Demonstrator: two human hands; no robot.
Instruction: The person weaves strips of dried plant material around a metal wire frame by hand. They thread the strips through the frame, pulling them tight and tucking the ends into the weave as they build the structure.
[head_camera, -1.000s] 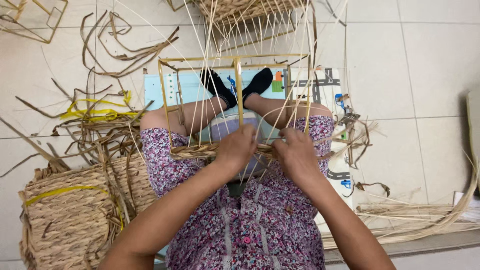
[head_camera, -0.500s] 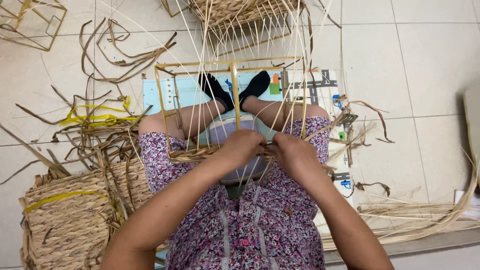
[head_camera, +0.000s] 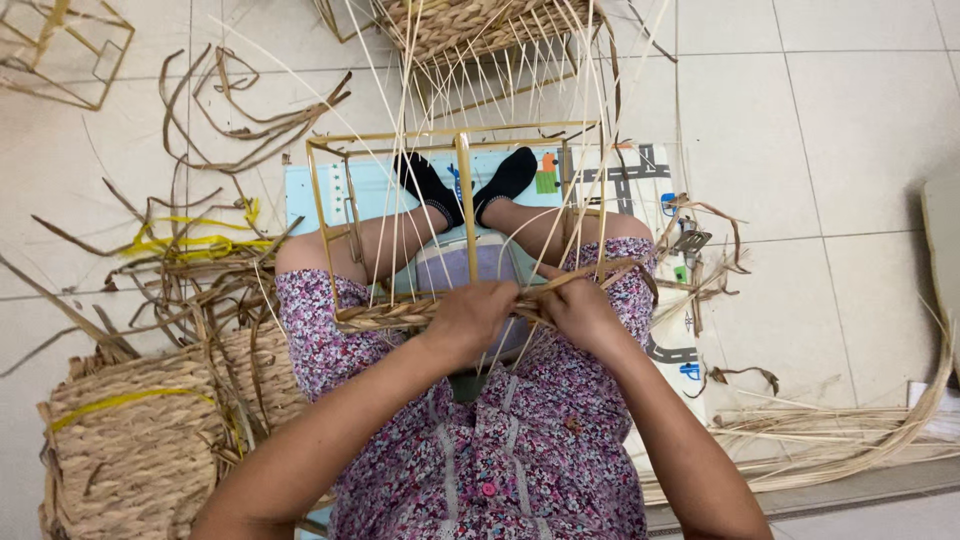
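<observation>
I sit on the floor with a gold metal wire frame (head_camera: 463, 180) over my lap. Thin pale reed stakes (head_camera: 520, 110) rise from its near rail. A twisted brown straw braid (head_camera: 385, 316) runs along that rail. My left hand (head_camera: 470, 312) pinches the braid at the middle of the rail. My right hand (head_camera: 578, 310) grips the loose straw strand (head_camera: 610, 270) that curls off to the right, close beside the left hand.
A stack of woven straw baskets (head_camera: 130, 450) stands at my left. Loose dried straw (head_camera: 200, 270) and a yellow band (head_camera: 190, 240) litter the tiles. Pale reed bundles (head_camera: 840, 440) lie at right. A half-woven basket (head_camera: 470, 25) and another wire frame (head_camera: 60, 50) sit farther away.
Both hands have kept working the braid at the near rail. The loose strand at the right has swung upward and curled; the hands sit slightly closer together.
</observation>
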